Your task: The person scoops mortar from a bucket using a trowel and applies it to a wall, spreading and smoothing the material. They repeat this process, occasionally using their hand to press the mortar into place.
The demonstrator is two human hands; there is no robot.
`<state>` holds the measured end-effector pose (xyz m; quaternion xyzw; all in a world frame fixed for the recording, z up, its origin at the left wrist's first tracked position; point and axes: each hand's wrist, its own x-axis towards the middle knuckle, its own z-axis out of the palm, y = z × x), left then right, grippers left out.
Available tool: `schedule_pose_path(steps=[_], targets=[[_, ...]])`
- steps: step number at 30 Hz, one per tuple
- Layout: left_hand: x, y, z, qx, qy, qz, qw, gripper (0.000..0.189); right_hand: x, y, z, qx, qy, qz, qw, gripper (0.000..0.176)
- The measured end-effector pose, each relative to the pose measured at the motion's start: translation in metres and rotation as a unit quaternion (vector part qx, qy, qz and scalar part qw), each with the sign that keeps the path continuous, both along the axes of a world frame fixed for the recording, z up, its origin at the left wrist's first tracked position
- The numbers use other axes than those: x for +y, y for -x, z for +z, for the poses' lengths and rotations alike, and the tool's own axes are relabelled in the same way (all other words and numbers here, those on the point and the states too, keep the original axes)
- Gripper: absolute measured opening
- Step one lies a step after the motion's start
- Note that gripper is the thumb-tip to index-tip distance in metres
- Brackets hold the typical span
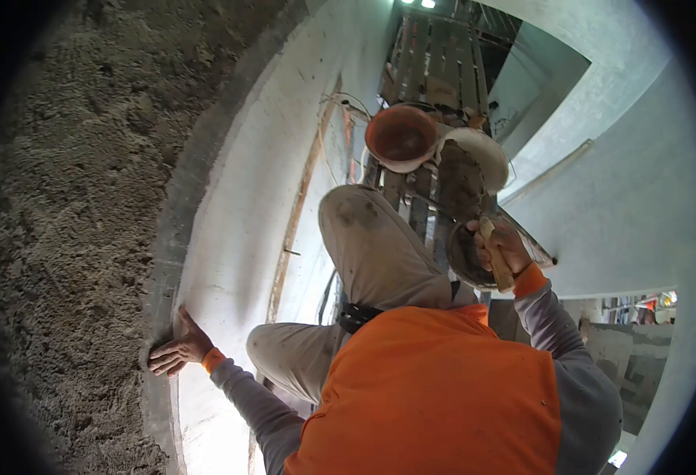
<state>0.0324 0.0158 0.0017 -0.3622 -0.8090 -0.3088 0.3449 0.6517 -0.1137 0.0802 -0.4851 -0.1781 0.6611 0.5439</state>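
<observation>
My right hand (496, 247) is wrapped around the wooden handle of a trowel (460, 180). Its broad blade, coated in brown-grey mortar, points away from me and overlaps a white bucket (492, 154) in this view. Just below that hand is a dark round bucket (460, 257), partly hidden by the hand and my leg. On the left, my left hand (180, 348) rests with fingers spread on the smooth grey strip (175, 237) along the edge of the rough plaster (87, 222), and holds nothing.
A reddish-brown basin (402, 134) sits beside the white bucket on a slatted plank platform (435, 55). A narrow wooden strip (304, 194) runs along the white wall (245, 166) at left. Another pale, curved wall (617, 214) rises on the right.
</observation>
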Motion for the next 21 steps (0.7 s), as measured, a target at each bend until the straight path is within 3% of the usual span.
schedule_pose_path(steps=[5, 13, 18, 21], targets=[[0.0, 0.002, -0.003, 0.009, -0.01, 0.024, 1.0, 0.138, 0.083, 0.026, 0.009, 0.173, -0.11, 0.013, 0.979, 0.052], [0.0, -0.026, 0.016, -0.014, 0.036, 0.09, 0.995, 0.131, 0.227, 0.06, 0.108, 0.305, -0.24, -0.015, 0.921, 0.033], [0.001, -0.036, 0.025, -0.035, 0.038, 0.103, 0.993, 0.132, 0.302, 0.076, 0.181, 0.177, -0.398, -0.143, 0.889, 0.029], [0.002, -0.033, 0.02, -0.017, 0.031, 0.096, 0.995, 0.131, 0.372, 0.088, 0.227, 0.059, -0.47, -0.302, 0.827, 0.032]])
